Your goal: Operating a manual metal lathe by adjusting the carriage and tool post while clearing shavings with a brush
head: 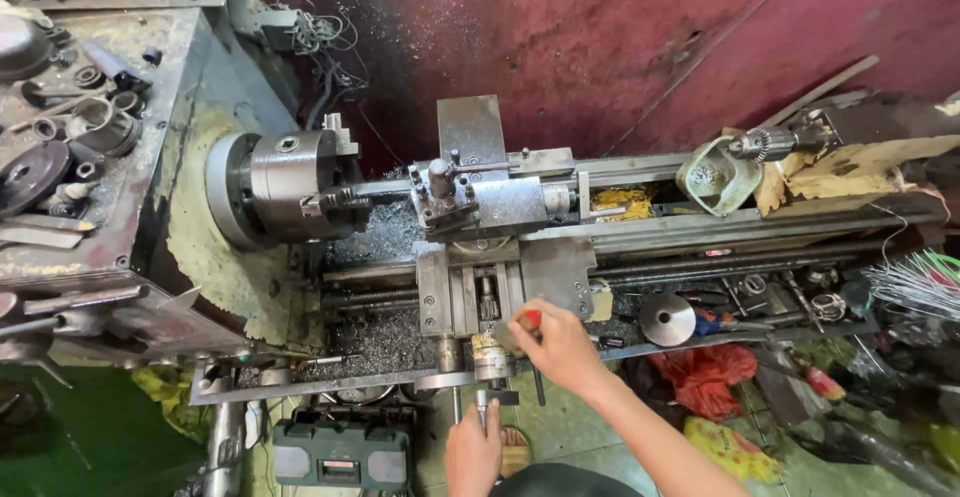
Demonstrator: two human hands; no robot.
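The left hand (472,449) is closed on a crank (487,399); the right hand (556,345) pinches a red-tipped tool (531,318). Fingers could be caught if the chuck (290,185) were spinning.

grey lathe (500,257), red wall (620,37), green box (342,454).

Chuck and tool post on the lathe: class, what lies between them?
In the head view, a slim workpiece runs from the chuck toward the tool post. Below it, grey metal shavings cover the bed.
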